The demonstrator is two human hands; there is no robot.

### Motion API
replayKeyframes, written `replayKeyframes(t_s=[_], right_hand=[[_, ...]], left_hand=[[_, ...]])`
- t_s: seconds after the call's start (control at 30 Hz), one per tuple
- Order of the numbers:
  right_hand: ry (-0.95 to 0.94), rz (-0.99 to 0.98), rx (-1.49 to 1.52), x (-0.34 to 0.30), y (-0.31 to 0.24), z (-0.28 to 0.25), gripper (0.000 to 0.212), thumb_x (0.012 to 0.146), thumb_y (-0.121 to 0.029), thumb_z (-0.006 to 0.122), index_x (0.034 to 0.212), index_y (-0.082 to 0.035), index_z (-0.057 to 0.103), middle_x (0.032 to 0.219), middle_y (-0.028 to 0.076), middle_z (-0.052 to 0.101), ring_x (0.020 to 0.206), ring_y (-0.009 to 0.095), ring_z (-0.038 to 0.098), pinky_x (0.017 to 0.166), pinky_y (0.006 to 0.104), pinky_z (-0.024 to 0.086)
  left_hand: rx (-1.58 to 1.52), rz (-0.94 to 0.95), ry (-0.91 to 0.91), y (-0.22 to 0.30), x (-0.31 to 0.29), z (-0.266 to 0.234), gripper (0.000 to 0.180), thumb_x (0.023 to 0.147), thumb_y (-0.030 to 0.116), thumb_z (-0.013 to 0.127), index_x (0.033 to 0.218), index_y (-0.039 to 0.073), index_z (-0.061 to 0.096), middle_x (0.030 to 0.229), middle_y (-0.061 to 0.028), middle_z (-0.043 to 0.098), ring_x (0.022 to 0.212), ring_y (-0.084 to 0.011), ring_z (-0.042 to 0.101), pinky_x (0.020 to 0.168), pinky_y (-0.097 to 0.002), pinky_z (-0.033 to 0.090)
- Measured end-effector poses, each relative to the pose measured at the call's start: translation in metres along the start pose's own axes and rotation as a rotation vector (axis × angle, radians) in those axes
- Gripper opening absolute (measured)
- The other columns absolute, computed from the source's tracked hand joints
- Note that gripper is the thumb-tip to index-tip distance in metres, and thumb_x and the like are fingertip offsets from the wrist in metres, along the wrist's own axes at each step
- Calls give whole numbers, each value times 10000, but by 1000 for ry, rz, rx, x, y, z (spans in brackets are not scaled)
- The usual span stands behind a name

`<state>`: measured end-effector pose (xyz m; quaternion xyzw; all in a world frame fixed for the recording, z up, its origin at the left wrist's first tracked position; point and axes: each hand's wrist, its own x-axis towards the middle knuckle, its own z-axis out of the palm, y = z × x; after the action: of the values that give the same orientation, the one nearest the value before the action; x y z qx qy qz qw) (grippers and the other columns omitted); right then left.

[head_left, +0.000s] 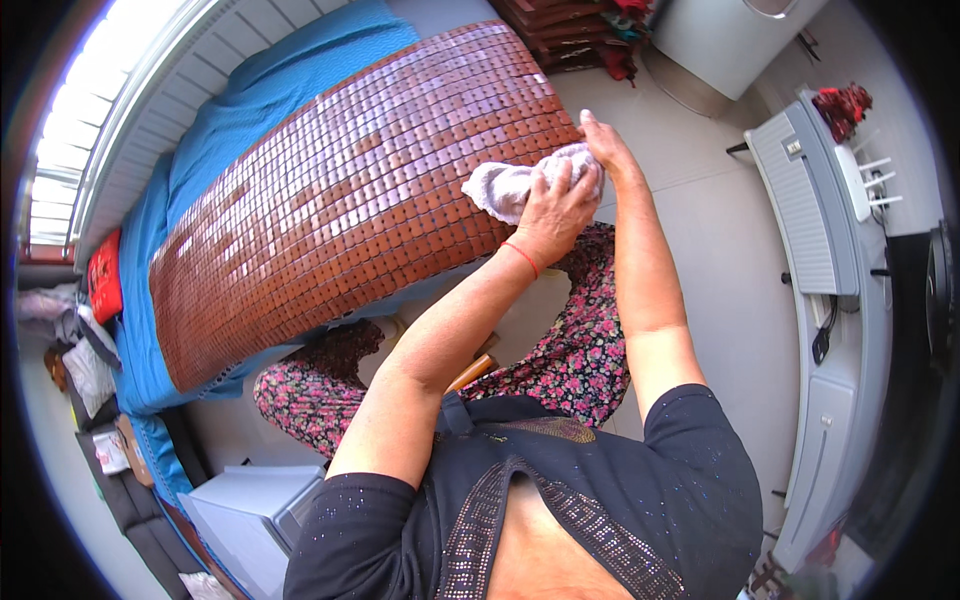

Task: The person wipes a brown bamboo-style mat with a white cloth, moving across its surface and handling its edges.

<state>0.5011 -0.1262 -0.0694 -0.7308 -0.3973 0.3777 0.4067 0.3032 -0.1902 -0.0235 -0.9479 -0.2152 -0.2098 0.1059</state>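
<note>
Here's the left hand (558,210), fingers bent over the bunched white cloth (500,190) and gripping it, at the right edge of the brown tiled mat (350,180)! The right hand (606,148) meets the cloth's right end; its fingers are partly hidden, so I can't tell how firmly they hold. Beneath the mat, blue bedding (300,60) shows along the far side; a pale cabinet (830,420) stands well right.

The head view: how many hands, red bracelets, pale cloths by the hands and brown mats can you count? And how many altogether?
Hands: 2, the left hand and the right hand
Red bracelet: 1
Pale cloth: 1
Brown mat: 1
Total: 5
</note>
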Motion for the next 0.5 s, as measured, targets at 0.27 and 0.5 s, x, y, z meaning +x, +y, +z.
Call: replayKeyframes(t_s=[0.27, 0.5], right_hand=[[76, -88, -192, -1, 8, 12, 652, 974, -509, 353, 1254, 56, 522, 1248, 196, 574, 1180, 258, 526, 982, 350, 400], [121, -193, -328, -26, -2, 18, 643, 958, -530, 308, 1096, 42, 567, 1090, 307, 592, 1088, 445, 535, 925, 479, 420]], left_hand=[[11, -178, -7, -45, -109, -49, 413, 744, 322, 665, 1154, 288, 626, 1395, -11, 420, 1230, -288, 399, 916, -520, 381], [214, -649, -11, -148, -218, -106, 516, 718, 285, 664, 1226, 222, 597, 1356, -122, 477, 1224, -391, 452, 947, -495, 423]])
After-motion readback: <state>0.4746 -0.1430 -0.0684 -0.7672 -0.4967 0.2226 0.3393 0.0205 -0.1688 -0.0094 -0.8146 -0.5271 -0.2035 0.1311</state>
